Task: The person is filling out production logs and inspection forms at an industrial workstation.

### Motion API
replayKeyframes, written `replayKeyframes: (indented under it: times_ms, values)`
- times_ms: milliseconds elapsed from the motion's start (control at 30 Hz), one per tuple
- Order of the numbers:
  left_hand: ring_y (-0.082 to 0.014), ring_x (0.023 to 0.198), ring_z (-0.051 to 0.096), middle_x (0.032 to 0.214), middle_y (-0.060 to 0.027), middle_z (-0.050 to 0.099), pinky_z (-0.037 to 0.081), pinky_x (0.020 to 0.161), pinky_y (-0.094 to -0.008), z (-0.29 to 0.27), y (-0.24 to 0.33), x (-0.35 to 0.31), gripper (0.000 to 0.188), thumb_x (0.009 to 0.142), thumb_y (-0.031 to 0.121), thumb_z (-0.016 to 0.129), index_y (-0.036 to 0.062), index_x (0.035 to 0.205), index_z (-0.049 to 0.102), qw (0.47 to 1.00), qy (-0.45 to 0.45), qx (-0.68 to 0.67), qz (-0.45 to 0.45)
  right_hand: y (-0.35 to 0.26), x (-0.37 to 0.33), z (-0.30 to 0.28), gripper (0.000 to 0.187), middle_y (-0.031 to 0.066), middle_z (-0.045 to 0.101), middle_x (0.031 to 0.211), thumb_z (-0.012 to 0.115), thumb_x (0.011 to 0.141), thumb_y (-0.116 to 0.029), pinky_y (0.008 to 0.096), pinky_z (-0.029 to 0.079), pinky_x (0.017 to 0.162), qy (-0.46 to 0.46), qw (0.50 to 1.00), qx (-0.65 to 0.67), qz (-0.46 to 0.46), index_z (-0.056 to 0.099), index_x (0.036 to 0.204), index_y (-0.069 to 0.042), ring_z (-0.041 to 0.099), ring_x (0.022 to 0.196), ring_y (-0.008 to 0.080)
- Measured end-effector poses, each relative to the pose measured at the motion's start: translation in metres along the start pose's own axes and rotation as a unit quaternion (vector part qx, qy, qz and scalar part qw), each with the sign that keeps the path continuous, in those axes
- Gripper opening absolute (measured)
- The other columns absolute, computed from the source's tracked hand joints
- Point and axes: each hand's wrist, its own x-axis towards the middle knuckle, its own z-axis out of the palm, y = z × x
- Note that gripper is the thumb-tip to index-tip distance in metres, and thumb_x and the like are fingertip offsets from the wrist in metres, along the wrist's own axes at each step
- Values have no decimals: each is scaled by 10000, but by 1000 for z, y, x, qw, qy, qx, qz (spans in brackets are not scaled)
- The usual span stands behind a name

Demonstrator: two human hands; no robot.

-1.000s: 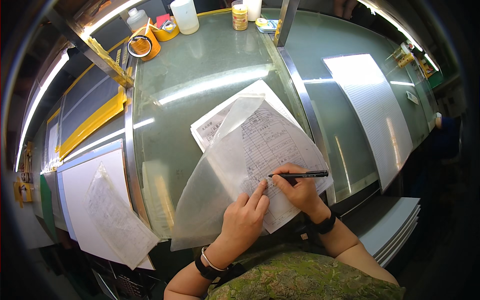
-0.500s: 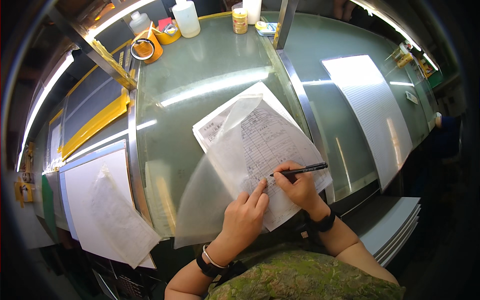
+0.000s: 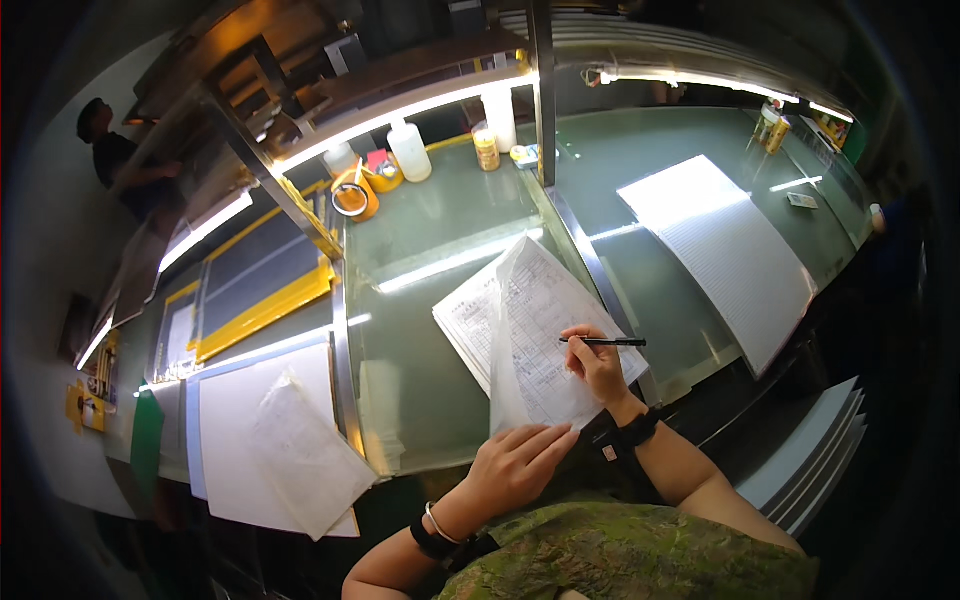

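Bottle (image 3: 410,152), pale and translucent, stands upright at the far edge of the table (image 3: 430,235); contents cannot be read. Smaller bottle (image 3: 340,160) to its left, partly hidden, contents likewise unclear. Orange cylinder (image 3: 371,204) in front of these, one round dark-rimmed end facing the viewer; tub or tape roll, cannot tell. Right of the large bottle: yellowish jar (image 3: 486,148), contents unclear, just beside a taller white container (image 3: 499,118). Papers (image 3: 575,375), stacked and set askew, lie on the table's middle section directly before the person; top sheet printed with a grid. Translucent film (image 3: 504,345) lies over the left part of the top sheet. Right grip (image 3: 592,362): closed on black pen (image 3: 620,342), fingers bent, pen nearly level across the papers, writing end pointing left; contact with the paper cannot be confirmed. Right forearm enters from lower right, black band at the wrist. Left grip (image 3: 520,463): back of hand up, fingers straight and together, pointing right, laid across the lower end of film and papers; thumb hidden, so whether it pinches anything cannot be told. Left forearm rises from the lower edge; black band and pale bracelet at the wrist.
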Motion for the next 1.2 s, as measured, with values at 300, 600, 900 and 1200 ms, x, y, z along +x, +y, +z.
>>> replayKeyframes:
  times_ms: [300,600,900,1200]
  values:
    - [-286,883,688,1032,-128,707,560,779,-377,-10,-3,-96,361,798,-36,625,58,1144,669,975,87,46,-199,12,2,-2,259,25,627,718,528,1023,-211,227,467,595,23,999,-24,-30,611,1212,-54,566,633,95]
    - [-271,769,674,917,-150,689,545,697,-346,4,-14,-157,248,862,1,623,28,1101,679,916,133,102,-364,12,5,-3,289,24,627,740,531,1028,-272,223,458,613,-3,998,-11,-64,607,1218,-68,559,669,87]
    - [-340,996,659,1097,-160,686,529,880,-398,9,-18,-150,222,840,20,629,24,1053,687,910,127,60,-390,14,4,-4,282,30,631,742,529,1029,-263,224,452,621,2,998,-2,-70,607,1213,-64,552,668,86]
    - [-335,1000,662,1109,-162,685,530,882,-395,12,-16,-141,162,839,14,632,9,988,697,914,127,70,-378,9,1,-4,317,20,616,745,532,1033,-279,235,470,636,7,997,-45,-69,600,1233,-43,554,691,85]
